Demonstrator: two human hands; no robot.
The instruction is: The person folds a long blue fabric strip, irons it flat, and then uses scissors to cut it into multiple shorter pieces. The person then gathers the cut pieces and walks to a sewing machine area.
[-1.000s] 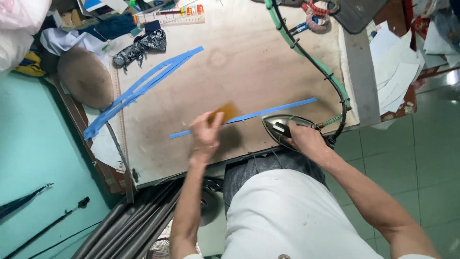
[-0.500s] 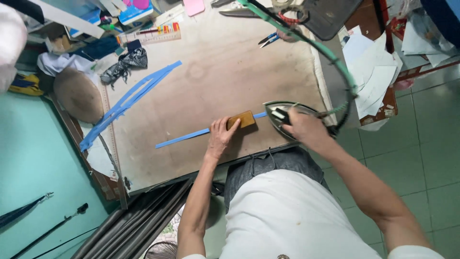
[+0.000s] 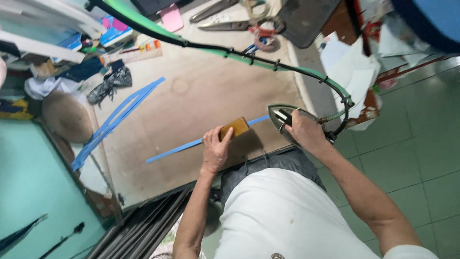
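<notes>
Pink card (image 3: 171, 18) lies far from left hand (image 3: 215, 148) pressing block (image 3: 235, 128).

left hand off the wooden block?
No, the left hand presses on the brown wooden block, which sits on the blue strip.

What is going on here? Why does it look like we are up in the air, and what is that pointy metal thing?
The camera sits on a person's head and looks straight down, so you see their white shirt and both arms from above. The right hand grips the handle of a clothes iron, the pointy metal thing, with a hose and cable curving away from it. The left hand presses a small brown block onto a long blue fabric strip. All this lies on a padded tan ironing table. More blue strips lie to one side, and big scissors rest at the far end.
</notes>
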